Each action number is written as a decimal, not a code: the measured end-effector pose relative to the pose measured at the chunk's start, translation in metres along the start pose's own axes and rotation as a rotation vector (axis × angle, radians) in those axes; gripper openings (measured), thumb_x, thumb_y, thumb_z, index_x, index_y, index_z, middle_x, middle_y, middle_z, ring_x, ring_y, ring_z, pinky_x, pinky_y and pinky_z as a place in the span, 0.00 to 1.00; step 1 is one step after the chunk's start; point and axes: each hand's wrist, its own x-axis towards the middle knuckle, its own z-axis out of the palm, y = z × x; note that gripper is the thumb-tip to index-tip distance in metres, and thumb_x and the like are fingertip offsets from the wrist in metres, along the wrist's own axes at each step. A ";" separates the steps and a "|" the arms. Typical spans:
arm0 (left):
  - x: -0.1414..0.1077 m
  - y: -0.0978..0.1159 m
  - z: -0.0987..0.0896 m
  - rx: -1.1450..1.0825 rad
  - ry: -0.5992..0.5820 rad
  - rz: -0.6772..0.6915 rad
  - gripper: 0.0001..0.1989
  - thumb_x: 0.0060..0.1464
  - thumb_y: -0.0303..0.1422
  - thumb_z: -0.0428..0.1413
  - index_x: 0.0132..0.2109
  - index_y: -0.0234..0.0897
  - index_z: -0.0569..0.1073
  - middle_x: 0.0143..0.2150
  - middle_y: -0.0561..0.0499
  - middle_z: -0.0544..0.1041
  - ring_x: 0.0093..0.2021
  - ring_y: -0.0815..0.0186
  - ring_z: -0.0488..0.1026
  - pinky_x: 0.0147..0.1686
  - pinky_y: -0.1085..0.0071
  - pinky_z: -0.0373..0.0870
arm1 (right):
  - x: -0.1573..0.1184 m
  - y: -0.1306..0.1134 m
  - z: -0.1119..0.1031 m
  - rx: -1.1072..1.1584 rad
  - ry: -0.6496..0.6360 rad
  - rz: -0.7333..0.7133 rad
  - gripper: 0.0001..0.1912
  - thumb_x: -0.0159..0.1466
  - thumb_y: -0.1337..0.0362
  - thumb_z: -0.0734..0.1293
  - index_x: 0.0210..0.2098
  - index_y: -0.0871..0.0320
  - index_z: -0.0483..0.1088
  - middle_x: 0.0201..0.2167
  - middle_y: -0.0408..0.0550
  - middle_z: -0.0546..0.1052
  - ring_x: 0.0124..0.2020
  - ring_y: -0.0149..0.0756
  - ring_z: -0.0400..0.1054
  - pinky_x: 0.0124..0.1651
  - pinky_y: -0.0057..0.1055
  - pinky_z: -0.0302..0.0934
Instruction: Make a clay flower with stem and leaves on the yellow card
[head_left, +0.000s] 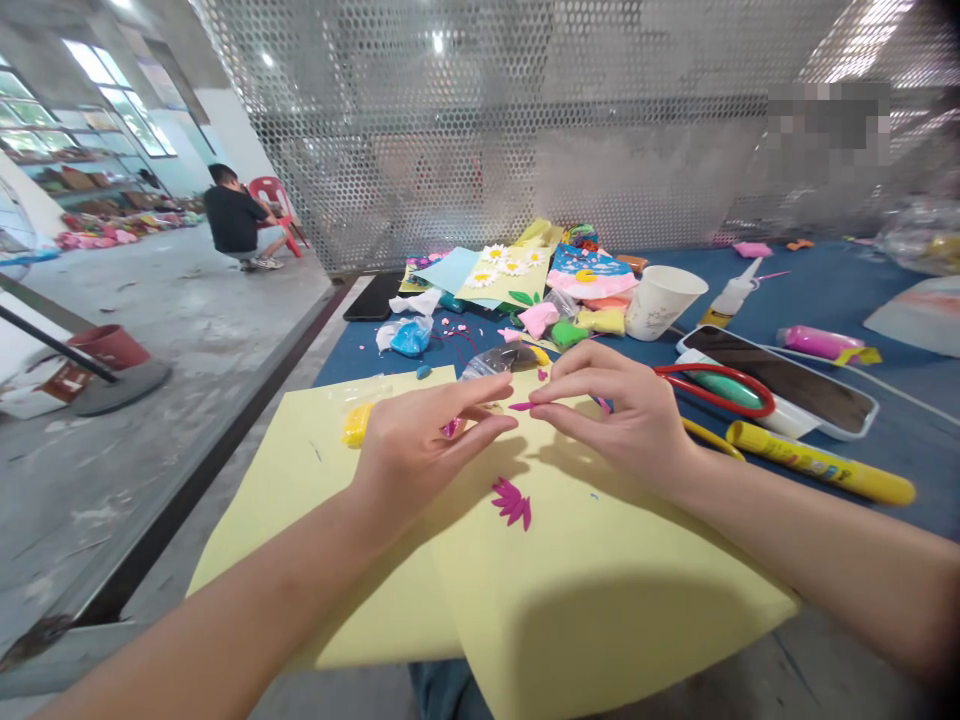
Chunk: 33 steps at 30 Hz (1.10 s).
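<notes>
- Right hand (622, 425): clenched lightly, thumb and forefinger pinching a thin magenta sliver (521, 406), which points toward the left hand.
- Left hand (427, 455): fingers curved toward the right hand, a small magenta scrap (451, 428) at their tips; whether it is gripped, one cannot tell.
- Both hands: held just above a pale yellow sheet (637, 570), which lies across the person's lap.
- Magenta petal cluster (511, 502): lying on the sheet, just below the hands.
- Yellow clay lump (358, 424): on the sheet, beside the left hand.
- Red-handled scissors (720, 390): on the blue-covered table (840, 270), just beside the right hand.
- Yellow glue stick (821, 462): on the table, right of the scissors.
- Phone (780, 375): beneath the scissors' handles.
- White paper cup (664, 302): farther out, among craft papers.
- Daisy-decorated card (499, 272): at the far side of the table.
- Another person (236, 212): crouched well apart, beside a red plastic chair (274, 205).
</notes>
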 end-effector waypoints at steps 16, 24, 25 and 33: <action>0.010 0.011 0.003 -0.580 -0.252 -0.653 0.06 0.52 0.33 0.61 0.37 0.39 0.82 0.36 0.52 0.83 0.31 0.66 0.81 0.33 0.78 0.78 | 0.000 -0.001 0.001 -0.051 0.020 -0.065 0.05 0.59 0.69 0.71 0.32 0.53 0.79 0.29 0.45 0.75 0.30 0.31 0.71 0.35 0.32 0.66; 0.013 0.014 0.002 -0.684 -0.267 -0.767 0.05 0.51 0.29 0.61 0.29 0.39 0.82 0.28 0.56 0.82 0.25 0.73 0.78 0.28 0.84 0.74 | 0.002 -0.003 0.002 -0.094 -0.004 -0.099 0.03 0.60 0.66 0.71 0.31 0.53 0.79 0.27 0.44 0.75 0.29 0.31 0.70 0.32 0.31 0.64; 0.014 0.014 0.002 -0.700 -0.270 -0.781 0.06 0.51 0.29 0.61 0.28 0.39 0.81 0.28 0.56 0.82 0.25 0.73 0.78 0.28 0.83 0.74 | 0.002 -0.003 0.003 -0.095 -0.001 -0.101 0.03 0.60 0.66 0.71 0.31 0.53 0.79 0.26 0.44 0.75 0.29 0.31 0.70 0.31 0.31 0.64; 0.014 0.010 0.001 -0.777 -0.312 -0.901 0.05 0.50 0.34 0.63 0.34 0.40 0.83 0.33 0.53 0.83 0.28 0.69 0.79 0.29 0.78 0.77 | 0.000 0.000 0.003 -0.061 0.031 -0.059 0.06 0.59 0.69 0.71 0.31 0.52 0.79 0.29 0.45 0.75 0.30 0.32 0.70 0.34 0.32 0.64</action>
